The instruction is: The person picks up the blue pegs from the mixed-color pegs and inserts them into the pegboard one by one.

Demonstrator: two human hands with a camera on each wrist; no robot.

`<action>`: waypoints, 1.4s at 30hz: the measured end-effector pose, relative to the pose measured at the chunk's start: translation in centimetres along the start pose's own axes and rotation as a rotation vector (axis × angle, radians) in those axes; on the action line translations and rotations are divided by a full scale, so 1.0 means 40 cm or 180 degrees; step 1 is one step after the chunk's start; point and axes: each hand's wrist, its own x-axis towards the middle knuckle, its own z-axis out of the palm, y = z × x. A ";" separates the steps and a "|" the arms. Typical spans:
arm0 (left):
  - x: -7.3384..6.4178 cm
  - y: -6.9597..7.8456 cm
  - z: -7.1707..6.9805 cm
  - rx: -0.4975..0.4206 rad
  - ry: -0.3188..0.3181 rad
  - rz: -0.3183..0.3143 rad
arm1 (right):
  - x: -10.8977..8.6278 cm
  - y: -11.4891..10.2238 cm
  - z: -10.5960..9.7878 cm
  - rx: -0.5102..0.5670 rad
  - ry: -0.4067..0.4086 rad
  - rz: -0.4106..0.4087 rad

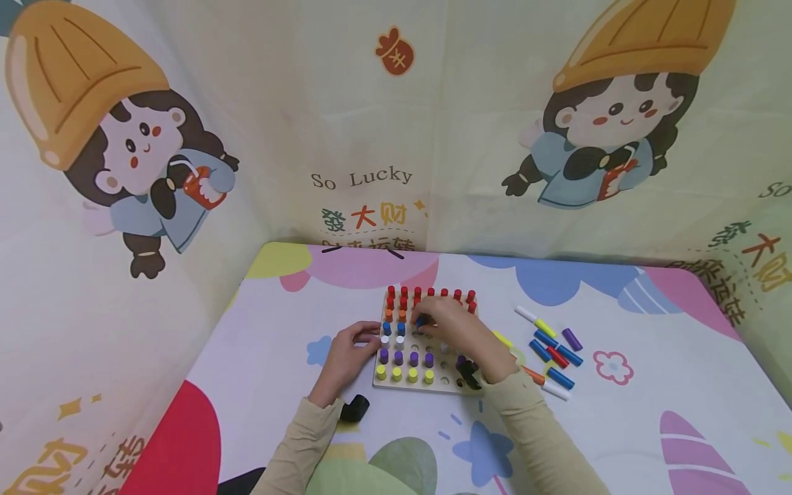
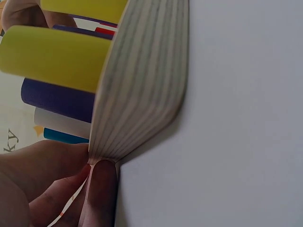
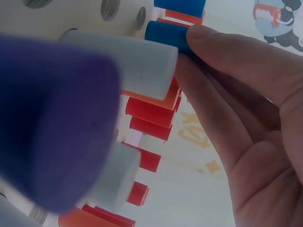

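A wooden pegboard [image 1: 436, 369] lies on the table with rows of coloured pegs in its holes. My right hand [image 1: 456, 328] is over the middle of the board, pinching a blue peg [image 3: 165, 36] between thumb and fingertips. Two more blue pegs [image 1: 394, 329] stand at the left of that row, with white pegs [image 1: 399, 342] just in front. At the board's left edge, my left hand [image 1: 348, 354] grips the rim. Its thumb and fingertips [image 2: 102, 182] meet the striped side near a corner. Red pegs [image 1: 404, 291] fill the back, yellow pegs [image 1: 397, 375] the front.
Loose pegs lie scattered right of the board, among them a purple peg [image 1: 572, 339], a red peg [image 1: 557, 356] and a white peg [image 1: 555, 390]. A purple peg [image 3: 80, 132] looms close to the right wrist camera. Printed cloth walls [image 1: 346, 124] rise behind the table.
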 end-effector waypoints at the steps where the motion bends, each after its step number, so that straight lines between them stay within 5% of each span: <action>1: 0.000 0.001 0.000 -0.0002 0.0000 0.0001 | 0.001 0.001 0.001 -0.0001 -0.0010 -0.0004; 42: 0.004 -0.008 0.000 0.0003 -0.0040 0.0012 | 0.013 -0.002 0.023 -0.0164 -0.0188 -0.0083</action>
